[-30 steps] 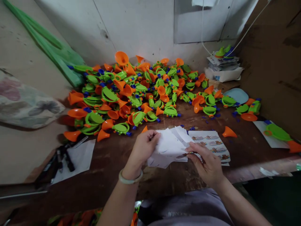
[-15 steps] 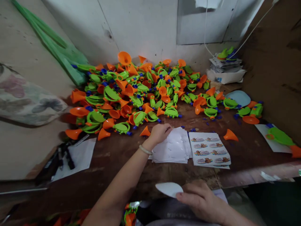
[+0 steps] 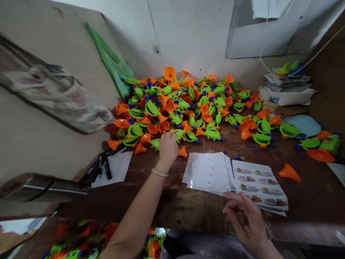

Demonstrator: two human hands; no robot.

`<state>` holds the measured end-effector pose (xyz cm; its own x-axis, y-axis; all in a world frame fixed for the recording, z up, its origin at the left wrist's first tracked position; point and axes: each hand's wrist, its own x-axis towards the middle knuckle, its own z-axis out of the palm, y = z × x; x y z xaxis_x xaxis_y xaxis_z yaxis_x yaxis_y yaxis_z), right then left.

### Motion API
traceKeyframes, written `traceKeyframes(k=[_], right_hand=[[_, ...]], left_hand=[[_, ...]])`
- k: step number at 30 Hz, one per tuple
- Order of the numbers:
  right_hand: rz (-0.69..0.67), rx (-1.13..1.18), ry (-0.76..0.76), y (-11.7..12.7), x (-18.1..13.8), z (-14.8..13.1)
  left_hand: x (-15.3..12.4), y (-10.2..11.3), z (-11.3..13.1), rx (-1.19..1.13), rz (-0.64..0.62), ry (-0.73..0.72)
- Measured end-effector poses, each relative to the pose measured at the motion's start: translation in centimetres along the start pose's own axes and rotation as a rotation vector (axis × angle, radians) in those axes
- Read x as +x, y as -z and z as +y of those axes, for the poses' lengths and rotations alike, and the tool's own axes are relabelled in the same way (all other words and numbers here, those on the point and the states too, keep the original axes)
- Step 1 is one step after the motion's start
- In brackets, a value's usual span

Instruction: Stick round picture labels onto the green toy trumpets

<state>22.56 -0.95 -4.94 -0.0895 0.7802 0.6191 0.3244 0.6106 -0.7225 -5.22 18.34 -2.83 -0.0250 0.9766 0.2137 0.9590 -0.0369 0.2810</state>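
Note:
My left hand [image 3: 169, 145], with a pale bangle on the wrist, reaches over the front edge of the pile of toy trumpets. A green toy trumpet [image 3: 155, 144] lies right beside it; the fingertips are hidden, so any grip cannot be told. An orange horn piece [image 3: 182, 151] is just right of that hand. My right hand [image 3: 246, 216] hovers at the front of the sticker sheets [image 3: 260, 183], fingers bent and thumb apart, with nothing visible between them. Left of these sheets lies a stack of white backing sheets [image 3: 208, 172].
Toy trumpets in green, orange and blue [image 3: 185, 104] heap along the back wall. Pens [image 3: 104, 167] lie on paper at left. A blue plate [image 3: 304, 125] and stacked papers [image 3: 287, 84] stand at right. More toys [image 3: 81, 237] fill the space below the table edge.
My left hand has moved left and away from the white sheets to the toys. The white oval piece no longer shows in my right hand, now nearer the sheets. The view has shifted left.

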Motion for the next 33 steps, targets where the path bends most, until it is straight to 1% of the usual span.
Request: traceKeyframes(k=[2,4,6,9,11,13,14,16,19,21,22,23,24,26,28,29,31,33], right_hand=[[-0.005,-0.009,0.014,-0.3,0.3,0.0],[0.003,-0.012,0.034,-0.7,0.6,-0.2],[0.008,0.004,0.050,-1.1,1.1,-0.4],[0.026,0.013,0.042,-1.3,1.8,-0.5],[0.065,-0.010,0.033,-1.2,2.5,-0.5],[0.089,-0.057,0.056,-1.1,3.3,-0.6],[0.082,-0.094,0.092,-1.2,3.8,-0.7],[0.024,-0.184,0.201,-1.5,5.0,-1.0],[-0.088,-0.248,0.376,-2.3,6.7,-1.4],[-0.128,-0.223,0.409,-2.7,7.4,-1.5],[-0.130,-0.210,0.384,-2.9,7.5,-1.4],[-0.114,-0.195,0.327,-3.0,7.5,-1.3],[-0.060,-0.162,0.243,-3.0,7.4,-1.1],[0.114,-0.060,0.066,-2.9,7.2,-0.5],[0.290,0.058,-0.069,-2.6,7.3,0.5],[0.364,0.120,-0.124,-2.3,7.4,1.0],[0.460,0.233,-0.256,-1.6,7.7,2.2],[0.524,0.353,-0.395,-1.1,7.8,3.2]], left_hand=[[0.2,1.0,-3.7,0.006,0.001,0.115],[0.3,1.3,-6.3,-0.031,-0.046,0.143],[0.2,1.3,-7.6,-0.090,-0.084,0.114],[-0.9,1.6,-7.8,-0.187,-0.073,0.063],[-2.3,2.4,-7.1,-0.250,-0.020,0.060],[-4.3,3.5,-5.7,-0.314,0.041,0.060],[-5.4,4.0,-4.6,-0.356,0.060,0.050],[-7.7,5.0,-1.9,-0.468,0.049,-0.008],[-10.7,5.7,3.0,-0.881,-0.022,-0.143],[-12.2,5.9,6.0,-1.060,-0.223,-0.210],[-12.8,5.9,7.1,-1.137,-0.295,-0.214],[-13.3,5.9,8.0,-1.217,-0.350,-0.202],[-13.7,5.8,8.5,-1.308,-0.371,-0.177],[-14.2,5.8,8.5,-1.479,-0.360,-0.126],[-14.2,6.0,7.3,-1.536,-0.317,-0.086],[-14.0,6.0,6.5,-1.499,-0.282,-0.056],[-13.3,5.8,4.5,-1.350,-0.160,0.041],[-12.5,4.7,3.1,-1.251,-0.039,0.125]])
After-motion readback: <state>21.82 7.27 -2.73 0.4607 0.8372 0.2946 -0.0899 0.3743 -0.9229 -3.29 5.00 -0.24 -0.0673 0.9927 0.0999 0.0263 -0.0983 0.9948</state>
